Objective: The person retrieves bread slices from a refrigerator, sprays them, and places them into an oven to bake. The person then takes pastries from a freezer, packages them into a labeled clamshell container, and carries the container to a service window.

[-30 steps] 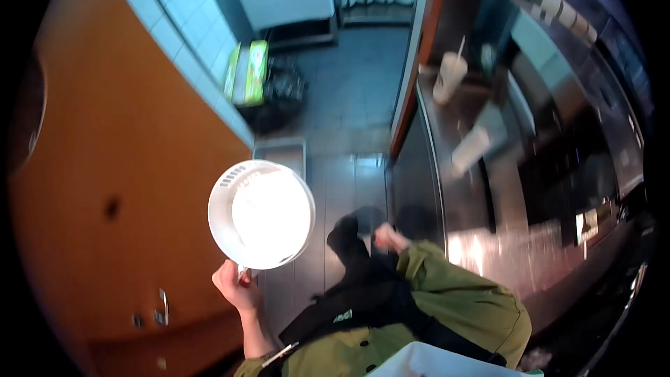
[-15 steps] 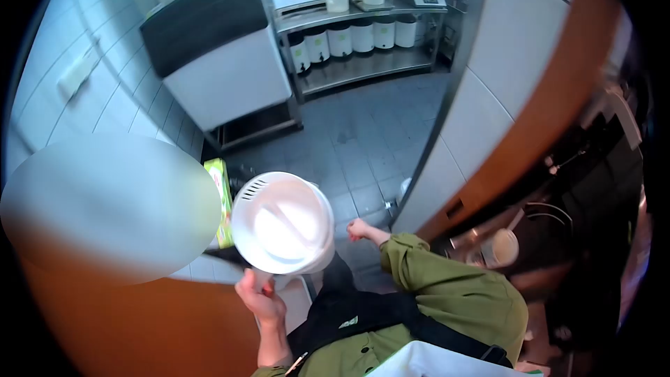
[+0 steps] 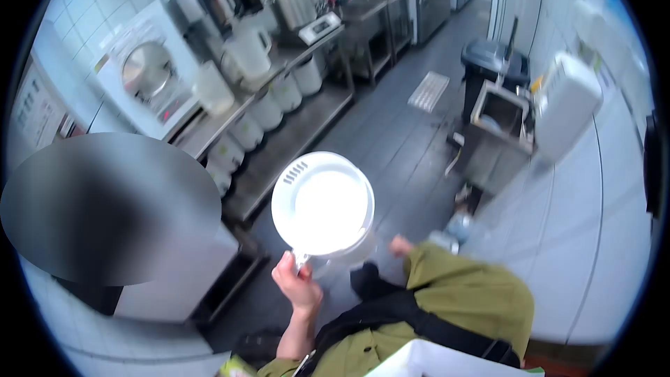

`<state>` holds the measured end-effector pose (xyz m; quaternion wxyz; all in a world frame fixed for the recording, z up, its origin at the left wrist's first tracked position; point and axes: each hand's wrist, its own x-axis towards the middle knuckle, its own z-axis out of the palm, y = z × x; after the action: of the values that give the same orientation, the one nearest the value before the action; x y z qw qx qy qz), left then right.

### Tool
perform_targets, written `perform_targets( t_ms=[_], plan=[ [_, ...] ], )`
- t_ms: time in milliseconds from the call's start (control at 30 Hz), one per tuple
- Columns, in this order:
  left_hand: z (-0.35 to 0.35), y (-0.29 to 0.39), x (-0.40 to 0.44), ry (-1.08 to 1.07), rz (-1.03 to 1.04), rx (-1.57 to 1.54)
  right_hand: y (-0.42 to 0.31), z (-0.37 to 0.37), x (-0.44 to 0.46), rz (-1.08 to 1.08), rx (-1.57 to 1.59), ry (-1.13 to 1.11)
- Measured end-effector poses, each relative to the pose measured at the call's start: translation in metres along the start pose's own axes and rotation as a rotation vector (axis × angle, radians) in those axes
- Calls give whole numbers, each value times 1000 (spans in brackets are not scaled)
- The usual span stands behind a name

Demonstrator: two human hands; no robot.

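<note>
My left hand (image 3: 296, 283) is closed around the handle of a white plastic pitcher (image 3: 279, 202), held out in front of my body. Slots show in the rim at its far left side, and the inside is so bright that I cannot make out its contents. My right hand (image 3: 400, 246) hangs low beside my right leg, apart from the pitcher. It is small and blurred, its fingers cannot be told apart, and nothing shows in it.
A steel counter (image 3: 230, 108) on the left bears a clear jug (image 3: 248, 49), a scale (image 3: 319, 28) and machines, with white containers (image 3: 265, 110) below. Ahead runs a dark tiled floor (image 3: 398, 139) with a drain grate (image 3: 428, 92). A black bin (image 3: 494, 63) and steel sink (image 3: 499, 160) stand right.
My body has moved forward through the opening and turned right, bringing the kitchen aisle into view. The pitcher stays in my left hand. My right hand still hangs at my side.
</note>
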<state>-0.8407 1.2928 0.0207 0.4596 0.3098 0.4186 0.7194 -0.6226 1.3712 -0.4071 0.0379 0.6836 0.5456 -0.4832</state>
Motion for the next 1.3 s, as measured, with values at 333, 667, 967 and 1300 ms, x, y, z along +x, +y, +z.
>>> perform_targets(
  t_ms=[333,667,967,1300],
  plan=[
    [166,-143,369,-228,-171,62,-41,-256,201,187,691,140],
    [450,-353,694,-426,-275,77,100,-380,261,191,-50,332],
    [819,-529,930,-403,-211,-51,137,-546,416,922,1238,195],
    [1213,-723,1209,-302,-43,-121,239,-1169,724,184,900,1174]
  ],
)
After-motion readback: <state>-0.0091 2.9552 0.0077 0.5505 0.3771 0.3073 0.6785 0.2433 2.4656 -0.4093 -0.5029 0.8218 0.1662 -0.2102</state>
